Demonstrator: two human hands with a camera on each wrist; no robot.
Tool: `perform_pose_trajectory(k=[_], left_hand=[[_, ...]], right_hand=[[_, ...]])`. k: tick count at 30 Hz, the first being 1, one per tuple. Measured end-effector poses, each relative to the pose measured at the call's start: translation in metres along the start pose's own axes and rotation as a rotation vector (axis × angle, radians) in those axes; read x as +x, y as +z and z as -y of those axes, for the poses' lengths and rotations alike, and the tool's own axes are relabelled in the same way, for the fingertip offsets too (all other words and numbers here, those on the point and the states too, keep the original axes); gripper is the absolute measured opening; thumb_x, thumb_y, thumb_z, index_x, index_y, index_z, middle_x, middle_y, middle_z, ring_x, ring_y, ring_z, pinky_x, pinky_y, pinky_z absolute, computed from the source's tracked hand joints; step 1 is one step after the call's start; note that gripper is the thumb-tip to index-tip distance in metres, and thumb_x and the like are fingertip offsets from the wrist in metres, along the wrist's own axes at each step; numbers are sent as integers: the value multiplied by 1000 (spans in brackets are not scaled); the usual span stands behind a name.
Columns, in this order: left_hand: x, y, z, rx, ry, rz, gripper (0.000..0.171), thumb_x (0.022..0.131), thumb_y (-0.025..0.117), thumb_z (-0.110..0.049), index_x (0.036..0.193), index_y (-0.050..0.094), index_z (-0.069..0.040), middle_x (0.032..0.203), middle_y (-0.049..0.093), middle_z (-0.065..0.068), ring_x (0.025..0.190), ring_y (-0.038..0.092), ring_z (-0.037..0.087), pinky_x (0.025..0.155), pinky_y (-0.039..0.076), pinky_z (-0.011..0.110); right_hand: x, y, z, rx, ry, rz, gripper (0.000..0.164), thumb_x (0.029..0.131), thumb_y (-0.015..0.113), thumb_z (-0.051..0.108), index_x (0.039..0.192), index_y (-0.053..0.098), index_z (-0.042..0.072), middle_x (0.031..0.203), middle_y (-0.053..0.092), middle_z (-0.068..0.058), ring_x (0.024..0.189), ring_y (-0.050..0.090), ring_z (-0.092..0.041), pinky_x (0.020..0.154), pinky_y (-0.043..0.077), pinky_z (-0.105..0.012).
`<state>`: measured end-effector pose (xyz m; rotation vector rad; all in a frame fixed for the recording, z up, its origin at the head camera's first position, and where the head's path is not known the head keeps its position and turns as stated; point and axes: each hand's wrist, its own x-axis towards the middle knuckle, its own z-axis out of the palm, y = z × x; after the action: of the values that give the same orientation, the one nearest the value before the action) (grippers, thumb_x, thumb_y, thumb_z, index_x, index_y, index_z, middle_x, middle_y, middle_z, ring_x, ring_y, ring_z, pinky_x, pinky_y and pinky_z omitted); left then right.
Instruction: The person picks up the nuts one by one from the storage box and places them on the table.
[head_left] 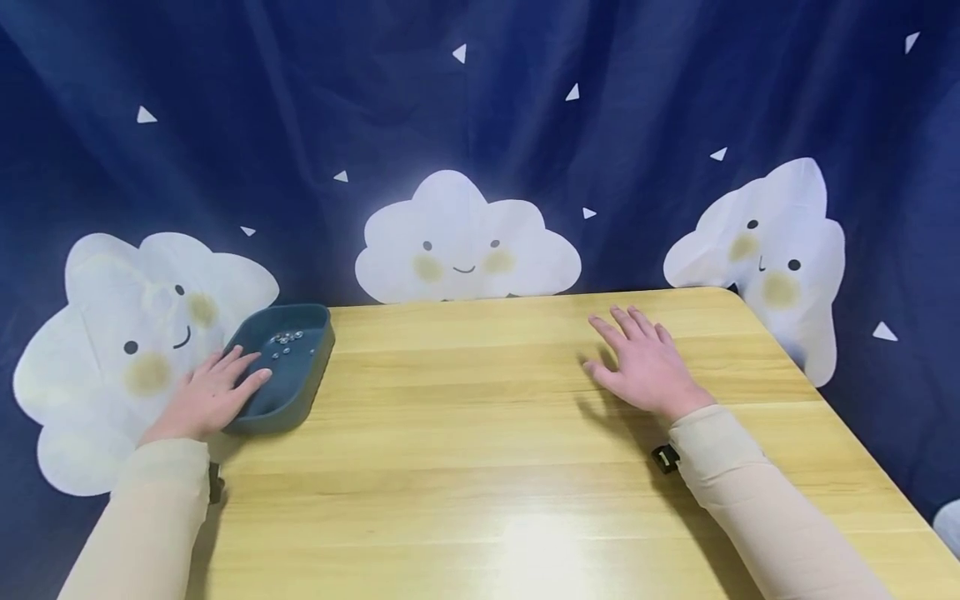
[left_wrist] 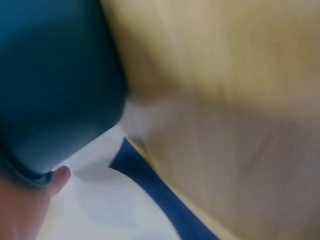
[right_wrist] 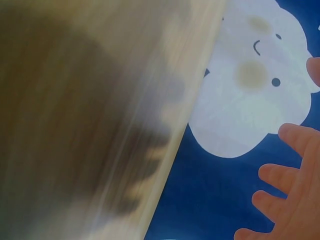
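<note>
A dark teal tray [head_left: 324, 354] stands at the far left of the table, with several small, shiny, glassy bits [head_left: 287, 337] lying in it. My left hand [head_left: 213, 392] reaches over the tray's left side, fingers spread and fairly straight, the thumb extending over the inside. In the left wrist view the tray's wall [left_wrist: 60, 90] fills the upper left, and part of the left hand [left_wrist: 22, 210] shows at its rim. My right hand [head_left: 641, 362] hovers over the right part of the table, palm down, fingers spread and holding nothing. Its fingers [right_wrist: 280, 177] also show in the right wrist view.
A light wooden table [head_left: 450, 450] spreads below both hands, its right edge running down towards the near corner. Behind it hangs a dark blue curtain [head_left: 510, 125] printed with white clouds. A small black device [head_left: 665, 458] sits at the right wrist.
</note>
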<state>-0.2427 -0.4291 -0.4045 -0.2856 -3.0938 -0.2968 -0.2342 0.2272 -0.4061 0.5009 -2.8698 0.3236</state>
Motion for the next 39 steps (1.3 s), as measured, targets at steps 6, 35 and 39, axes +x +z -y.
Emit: perform_pose_trajectory(k=[6, 35, 39], left_hand=[[-1, 2, 5, -49, 30, -1, 70, 106, 38, -52, 147, 43, 5, 154, 26, 38, 143, 12, 59, 110, 12, 70], [1, 16, -46, -10, 268, -74, 51, 103, 55, -43, 129, 62, 0, 136, 55, 28, 141, 30, 51, 110, 27, 61], [2, 17, -49, 14, 281, -70, 50, 102, 56, -45, 120, 66, 0, 135, 57, 28, 138, 37, 48, 109, 30, 59]], right_hand=[[-1, 0, 0, 2, -1, -13, 76, 96, 48, 64, 156, 38, 19, 161, 29, -20, 149, 19, -44, 109, 17, -71], [-1, 0, 1, -18, -28, -23, 75, 96, 50, 62, 155, 40, 17, 159, 31, -22, 147, 21, -45, 108, 22, -70], [-2, -1, 0, -5, -23, -22, 75, 96, 51, 62, 155, 41, 16, 159, 30, -22, 147, 20, -46, 108, 23, -69]])
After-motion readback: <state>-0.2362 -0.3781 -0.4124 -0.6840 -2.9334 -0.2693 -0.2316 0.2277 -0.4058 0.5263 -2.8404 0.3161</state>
